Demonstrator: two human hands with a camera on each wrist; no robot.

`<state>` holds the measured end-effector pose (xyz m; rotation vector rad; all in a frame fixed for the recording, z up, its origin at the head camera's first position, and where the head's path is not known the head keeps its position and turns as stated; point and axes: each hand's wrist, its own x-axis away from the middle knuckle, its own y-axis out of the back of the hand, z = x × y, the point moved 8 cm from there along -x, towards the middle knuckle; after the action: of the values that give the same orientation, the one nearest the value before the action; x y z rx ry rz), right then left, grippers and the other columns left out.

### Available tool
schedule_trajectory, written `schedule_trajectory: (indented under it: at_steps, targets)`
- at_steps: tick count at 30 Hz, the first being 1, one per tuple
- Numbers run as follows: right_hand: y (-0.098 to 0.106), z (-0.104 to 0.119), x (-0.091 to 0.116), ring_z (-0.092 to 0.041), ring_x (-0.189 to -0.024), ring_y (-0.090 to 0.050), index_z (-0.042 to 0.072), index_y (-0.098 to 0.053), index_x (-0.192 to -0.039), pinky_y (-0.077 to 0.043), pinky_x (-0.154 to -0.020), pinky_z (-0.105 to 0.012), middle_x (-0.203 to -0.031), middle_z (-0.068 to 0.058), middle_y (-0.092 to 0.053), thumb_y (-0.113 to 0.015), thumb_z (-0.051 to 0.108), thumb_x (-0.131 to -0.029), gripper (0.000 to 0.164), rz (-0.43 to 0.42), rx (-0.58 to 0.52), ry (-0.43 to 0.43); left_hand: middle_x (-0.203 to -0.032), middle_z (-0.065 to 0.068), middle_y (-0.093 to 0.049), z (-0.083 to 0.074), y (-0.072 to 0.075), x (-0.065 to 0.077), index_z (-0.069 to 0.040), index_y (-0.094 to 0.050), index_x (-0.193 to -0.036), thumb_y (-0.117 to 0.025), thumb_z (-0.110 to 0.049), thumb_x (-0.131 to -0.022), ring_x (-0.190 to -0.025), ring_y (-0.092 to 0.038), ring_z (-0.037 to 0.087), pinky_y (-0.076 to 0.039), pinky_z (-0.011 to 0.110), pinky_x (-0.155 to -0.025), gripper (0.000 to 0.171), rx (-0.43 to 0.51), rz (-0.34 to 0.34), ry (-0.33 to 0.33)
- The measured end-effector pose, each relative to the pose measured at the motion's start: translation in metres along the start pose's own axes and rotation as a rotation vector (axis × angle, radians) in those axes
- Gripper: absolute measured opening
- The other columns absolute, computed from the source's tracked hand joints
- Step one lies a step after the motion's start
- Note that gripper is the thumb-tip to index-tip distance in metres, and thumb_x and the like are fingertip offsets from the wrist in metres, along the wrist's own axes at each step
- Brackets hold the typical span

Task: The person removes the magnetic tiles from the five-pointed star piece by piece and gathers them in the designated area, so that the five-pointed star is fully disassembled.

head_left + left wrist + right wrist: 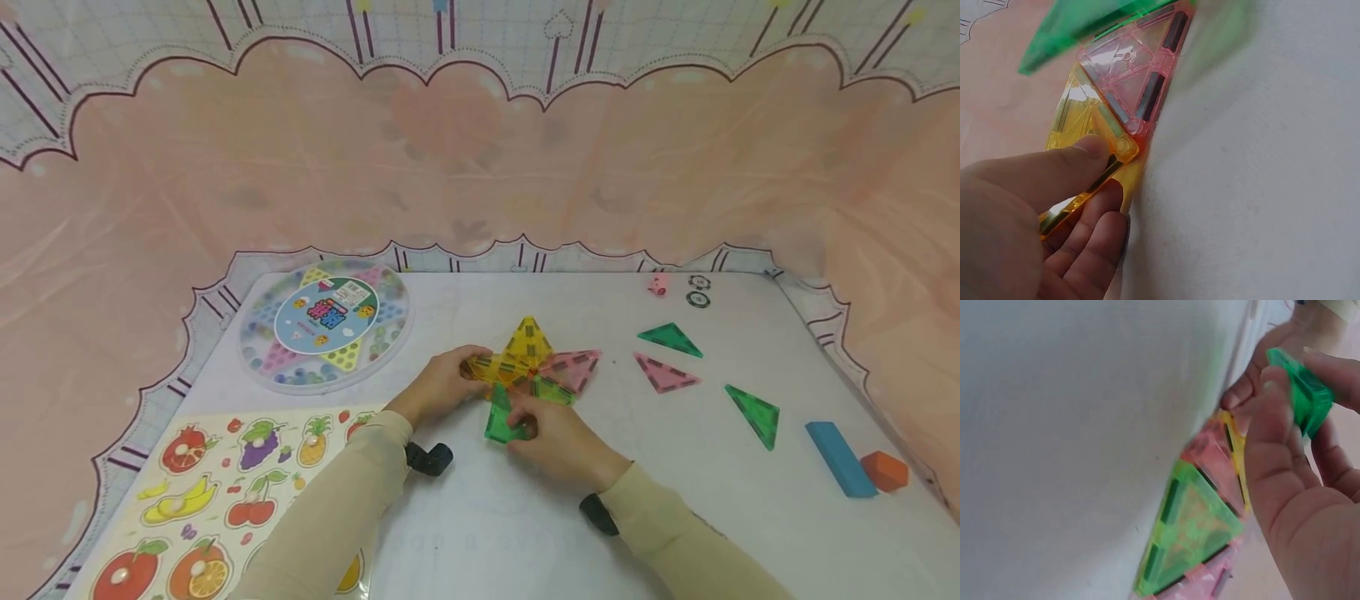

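Observation:
My left hand (441,385) pinches a yellow triangular magnetic tile (1079,109) between thumb and fingers. That tile is part of a joined group of translucent tiles with an upright yellow tile (529,340), a pink tile (576,367) at the right and a light green tile (1192,528) in front. In the left wrist view a pink tile (1124,59) adjoins the yellow one. With its fingertips my right hand (558,437) holds a loose dark green triangular tile (1310,400) in front of the group. The right fingers hide part of it and part of the group.
Green tiles (756,415) and a pink tile (666,373) lie to the right. Beyond them are a blue block (840,460) and an orange block (885,472). A round marble game board (251,333) and a fruit puzzle board (213,465) occupy the left side.

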<state>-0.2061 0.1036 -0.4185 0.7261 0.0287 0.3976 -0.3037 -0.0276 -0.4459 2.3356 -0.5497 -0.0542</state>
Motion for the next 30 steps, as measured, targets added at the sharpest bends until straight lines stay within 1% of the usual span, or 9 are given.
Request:
schedule_trajectory:
  at_steps: [2, 5, 6, 7, 11, 18, 22, 26, 30]
  targets:
    - [0.003, 0.0, 0.002, -0.012, -0.073, -0.047, 0.016, -0.058, -0.095, -0.043, -0.061, -0.027, -0.103, 0.001, -0.055, -0.068, 0.016, -0.077, 0.021, -0.005, 0.004, 0.004, -0.101, -0.008, -0.055, 0.0, 0.0, 0.0, -0.028, -0.051, -0.121, -0.071, -0.027, -0.076, -0.082, -0.05, 0.014, -0.041, 0.028, -0.073, 0.048, 0.002, 0.0, 0.003]
    - [0.008, -0.001, 0.007, -0.011, -0.077, -0.05, 0.016, -0.057, -0.104, -0.044, -0.067, -0.027, -0.095, 0.004, -0.056, -0.069, 0.016, -0.076, 0.03, -0.008, 0.005, 0.006, -0.101, -0.007, -0.055, 0.001, -0.001, 0.0, -0.028, -0.051, -0.121, -0.071, -0.025, -0.076, -0.083, -0.05, 0.014, -0.041, 0.029, -0.073, 0.049, 0.009, 0.004, 0.007]
    - [0.01, -0.001, 0.009, -0.011, -0.078, -0.051, 0.016, -0.057, -0.108, -0.045, -0.068, -0.027, -0.098, 0.004, -0.056, -0.069, 0.015, -0.077, 0.033, -0.01, 0.004, 0.006, -0.101, -0.007, -0.055, 0.001, -0.001, 0.0, -0.028, -0.051, -0.121, -0.071, -0.025, -0.076, -0.084, -0.05, 0.014, -0.041, 0.029, -0.074, 0.049, 0.014, 0.006, 0.008]
    - [0.011, -0.002, 0.011, -0.011, -0.079, -0.051, 0.016, -0.056, -0.111, -0.045, -0.068, -0.027, -0.095, 0.004, -0.057, -0.069, 0.015, -0.077, 0.037, -0.008, 0.002, 0.0, -0.102, -0.007, -0.055, 0.001, -0.001, 0.0, -0.028, -0.051, -0.121, -0.071, -0.025, -0.076, -0.084, -0.051, 0.014, -0.042, 0.029, -0.074, 0.049, 0.017, 0.008, 0.008]
    - [0.019, -0.008, 0.021, -0.01, -0.076, -0.053, 0.019, -0.053, -0.119, -0.046, -0.063, -0.026, -0.092, 0.005, -0.057, -0.069, 0.017, -0.076, 0.045, -0.012, 0.015, -0.026, -0.104, -0.007, -0.055, 0.001, -0.001, 0.001, -0.028, -0.051, -0.122, -0.071, -0.025, -0.076, -0.086, -0.051, 0.013, -0.042, 0.03, -0.077, 0.05, 0.026, 0.015, 0.0]
    - [0.044, -0.02, 0.038, -0.008, -0.078, -0.054, 0.02, -0.051, -0.124, -0.047, -0.06, -0.024, -0.1, 0.006, -0.058, -0.071, 0.017, -0.075, 0.052, -0.086, 0.033, -0.059, -0.106, -0.006, -0.055, 0.003, 0.0, 0.001, -0.028, -0.05, -0.122, -0.07, -0.027, -0.077, -0.089, -0.051, 0.013, -0.041, 0.031, -0.081, 0.05, 0.035, 0.016, -0.002]
    - [0.058, -0.033, 0.05, -0.008, -0.077, -0.055, 0.024, -0.05, -0.127, -0.047, -0.056, -0.026, -0.107, 0.005, -0.057, -0.072, 0.02, -0.074, 0.057, -0.12, 0.032, -0.085, -0.105, -0.006, -0.055, 0.003, 0.0, 0.001, -0.028, -0.05, -0.122, -0.071, -0.028, -0.076, -0.088, -0.051, 0.013, -0.041, 0.031, -0.08, 0.051, 0.029, 0.014, 0.011]
    - [0.074, -0.047, 0.065, -0.009, -0.08, -0.055, 0.025, -0.051, -0.127, -0.047, -0.058, -0.026, -0.116, 0.003, -0.054, -0.071, 0.023, -0.075, 0.056, -0.154, 0.052, -0.119, -0.104, -0.005, -0.055, 0.002, 0.0, 0.001, -0.028, -0.05, -0.122, -0.071, -0.027, -0.076, -0.087, -0.051, 0.013, -0.042, 0.031, -0.079, 0.051, 0.029, 0.013, 0.02]
    - [0.089, -0.059, 0.081, -0.01, -0.083, -0.055, 0.021, -0.052, -0.126, -0.046, -0.06, -0.026, -0.116, 0.0, -0.054, -0.069, 0.027, -0.077, 0.052, -0.184, 0.107, -0.15, -0.104, -0.005, -0.055, -0.001, 0.0, 0.001, -0.027, -0.051, -0.122, -0.071, -0.027, -0.076, -0.087, -0.051, 0.013, -0.041, 0.031, -0.079, 0.051, 0.025, 0.009, 0.008]
